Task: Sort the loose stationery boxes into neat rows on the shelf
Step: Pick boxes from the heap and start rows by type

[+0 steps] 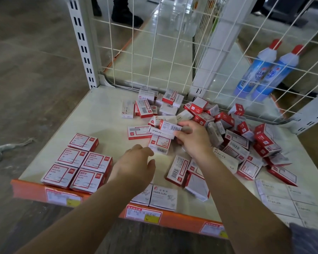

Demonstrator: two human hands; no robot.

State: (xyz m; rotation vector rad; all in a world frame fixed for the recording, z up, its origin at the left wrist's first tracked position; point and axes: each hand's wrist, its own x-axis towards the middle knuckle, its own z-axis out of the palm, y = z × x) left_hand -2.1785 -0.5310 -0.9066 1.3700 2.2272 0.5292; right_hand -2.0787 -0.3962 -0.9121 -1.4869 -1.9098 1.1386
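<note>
Head view showed the right hand [193, 138] pinching a staples box [170, 127] above the loose pile [242, 136] (mid-shelf), while the left hand [136, 165] hovered relaxed beside red paper-clip boxes [79, 164] rowed along the shelf [103, 114] front.

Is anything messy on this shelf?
Yes. A jumbled pile of boxes lies tipped every way at the back right, unlike the neat red boxes at front left. The right hand holds one box.
</note>
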